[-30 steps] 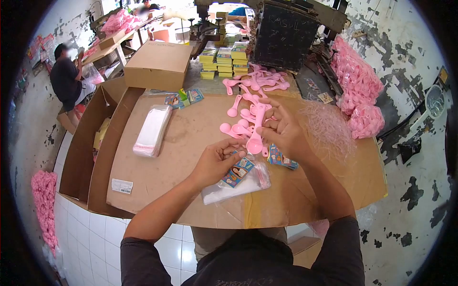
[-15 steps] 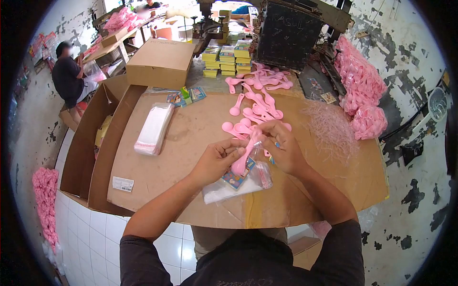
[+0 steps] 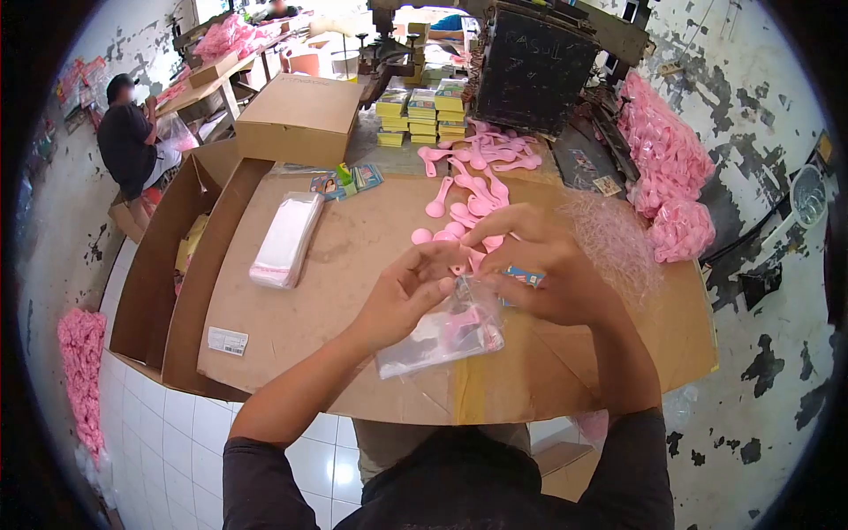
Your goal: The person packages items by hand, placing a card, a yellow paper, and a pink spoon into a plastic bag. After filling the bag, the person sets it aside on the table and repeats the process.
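My left hand [image 3: 402, 296] pinches the mouth of a clear plastic bag [image 3: 442, 334] that lies on the cardboard sheet [image 3: 353, 238]. A pink spoon and a printed card show through the bag's film. My right hand [image 3: 543, 265] grips the bag's top edge from the right, fingers curled. Loose pink spoons [image 3: 468, 199] lie just beyond both hands. A blue printed card [image 3: 523, 277] peeks out under my right hand.
A stack of empty clear bags [image 3: 283, 238] lies to the left. A closed carton [image 3: 296, 119], yellow card stacks [image 3: 420, 110] and a dark machine [image 3: 534, 66] stand behind. Bagged pink spoons [image 3: 667, 155] pile at right, clear plastic strips [image 3: 614, 238] beside them. Another person [image 3: 124, 146] sits far left.
The pink spoon went from my right hand down into the bag. Both hands now hold the bag's mouth, lifted slightly off the cardboard.
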Demonstrator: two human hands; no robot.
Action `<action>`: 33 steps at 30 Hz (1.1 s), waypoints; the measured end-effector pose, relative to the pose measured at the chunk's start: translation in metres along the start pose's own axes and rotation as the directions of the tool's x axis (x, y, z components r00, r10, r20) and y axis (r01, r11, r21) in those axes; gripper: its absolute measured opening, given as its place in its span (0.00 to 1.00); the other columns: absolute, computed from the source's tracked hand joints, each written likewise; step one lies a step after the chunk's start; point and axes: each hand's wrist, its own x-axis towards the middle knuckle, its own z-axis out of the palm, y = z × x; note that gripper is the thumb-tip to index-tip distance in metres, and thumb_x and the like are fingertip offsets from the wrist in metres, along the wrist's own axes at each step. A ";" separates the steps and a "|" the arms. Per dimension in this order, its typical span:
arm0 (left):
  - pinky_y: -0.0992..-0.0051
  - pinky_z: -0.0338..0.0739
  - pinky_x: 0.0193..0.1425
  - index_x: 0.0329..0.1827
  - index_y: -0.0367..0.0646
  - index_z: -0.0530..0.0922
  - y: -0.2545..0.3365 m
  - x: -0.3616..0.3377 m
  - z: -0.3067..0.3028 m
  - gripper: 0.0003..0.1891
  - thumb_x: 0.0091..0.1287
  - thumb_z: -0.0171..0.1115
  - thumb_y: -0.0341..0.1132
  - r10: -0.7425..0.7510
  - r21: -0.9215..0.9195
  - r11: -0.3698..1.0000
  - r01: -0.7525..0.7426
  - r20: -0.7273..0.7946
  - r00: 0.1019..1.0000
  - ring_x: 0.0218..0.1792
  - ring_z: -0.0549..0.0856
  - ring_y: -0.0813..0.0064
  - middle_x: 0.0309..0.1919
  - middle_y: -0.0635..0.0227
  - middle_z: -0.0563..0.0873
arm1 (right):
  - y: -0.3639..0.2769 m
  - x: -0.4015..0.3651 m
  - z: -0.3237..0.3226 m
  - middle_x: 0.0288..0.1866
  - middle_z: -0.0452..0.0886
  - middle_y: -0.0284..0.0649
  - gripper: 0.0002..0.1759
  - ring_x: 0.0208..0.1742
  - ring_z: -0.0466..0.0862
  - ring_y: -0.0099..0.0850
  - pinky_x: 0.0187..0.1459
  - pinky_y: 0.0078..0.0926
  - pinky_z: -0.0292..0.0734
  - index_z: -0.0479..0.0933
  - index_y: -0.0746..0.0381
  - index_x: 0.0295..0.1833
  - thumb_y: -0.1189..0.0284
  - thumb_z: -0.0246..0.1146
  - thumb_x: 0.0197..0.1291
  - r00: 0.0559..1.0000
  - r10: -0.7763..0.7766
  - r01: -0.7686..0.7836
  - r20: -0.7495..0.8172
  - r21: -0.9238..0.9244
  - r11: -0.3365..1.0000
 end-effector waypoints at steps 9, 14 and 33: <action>0.70 0.76 0.69 0.69 0.34 0.75 0.023 -0.011 0.013 0.22 0.74 0.66 0.29 0.188 0.353 0.916 -0.192 0.047 0.981 0.63 0.84 0.72 0.62 0.58 0.86 | -0.018 0.003 0.003 0.34 0.81 0.41 0.06 0.33 0.85 0.37 0.39 0.35 0.80 0.81 0.63 0.39 0.74 0.71 0.60 0.985 0.172 -0.171 -0.017 -0.256 0.952; 0.74 0.82 0.60 0.67 0.33 0.78 0.019 -0.009 0.005 0.19 0.75 0.65 0.27 0.079 0.215 0.973 -0.086 0.043 0.996 0.55 0.89 0.75 0.53 0.58 0.90 | -0.013 0.000 0.007 0.39 0.82 0.42 0.08 0.38 0.86 0.39 0.40 0.36 0.80 0.82 0.62 0.44 0.74 0.71 0.60 0.977 0.211 -0.214 -0.040 -0.254 0.943; 0.77 0.85 0.49 0.73 0.36 0.73 0.023 -0.013 0.006 0.25 0.75 0.65 0.29 0.030 0.478 0.875 -0.072 0.095 0.995 0.46 0.92 0.74 0.48 0.57 0.92 | 0.025 -0.003 0.017 0.44 0.77 0.44 0.09 0.52 0.80 0.41 0.54 0.38 0.75 0.76 0.63 0.43 0.72 0.64 0.58 0.990 -0.054 -0.037 -0.132 -0.604 0.796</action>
